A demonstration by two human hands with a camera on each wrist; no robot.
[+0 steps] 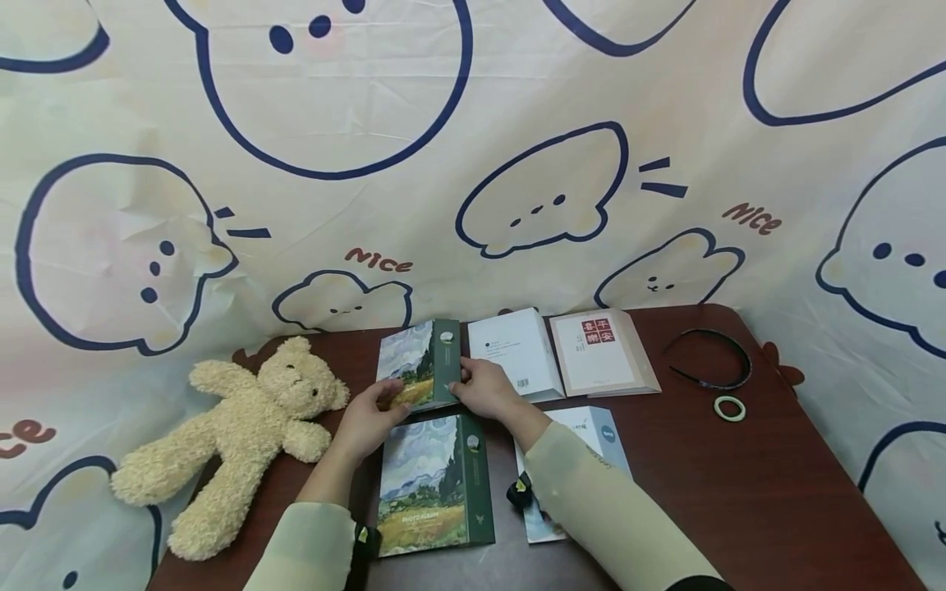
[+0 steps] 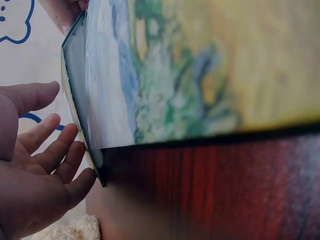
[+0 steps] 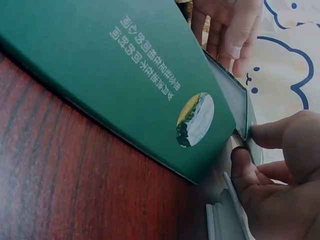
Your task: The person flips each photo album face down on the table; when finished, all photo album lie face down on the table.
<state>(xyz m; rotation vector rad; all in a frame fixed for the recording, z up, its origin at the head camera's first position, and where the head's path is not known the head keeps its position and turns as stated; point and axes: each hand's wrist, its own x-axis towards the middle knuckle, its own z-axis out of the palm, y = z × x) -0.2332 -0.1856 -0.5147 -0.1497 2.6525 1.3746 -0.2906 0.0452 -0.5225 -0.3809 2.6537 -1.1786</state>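
Both hands are at the far photo album [image 1: 410, 353], which has a landscape painting on its cover and a green spine. My right hand [image 1: 488, 390] pinches its right edge between thumb and fingers, as the right wrist view also shows. At the lower left corner is my left hand [image 1: 368, 423]; in the left wrist view its fingers [image 2: 62, 150] are loosely spread, tips against the album's outer face, thumb apart. A matching album [image 1: 421, 484], marked PHOTO ALBUM, lies nearer on the table. Its green spine [image 3: 100, 85] fills much of the right wrist view.
A plush teddy bear [image 1: 251, 423] lies at the left. Two pale books [image 1: 510, 349] stand side by side at the back, right of the far album. Under the right forearm lies a light blue book [image 1: 609, 435]. A black headband [image 1: 745, 361] and pale green ring [image 1: 730, 408] lie farther right.
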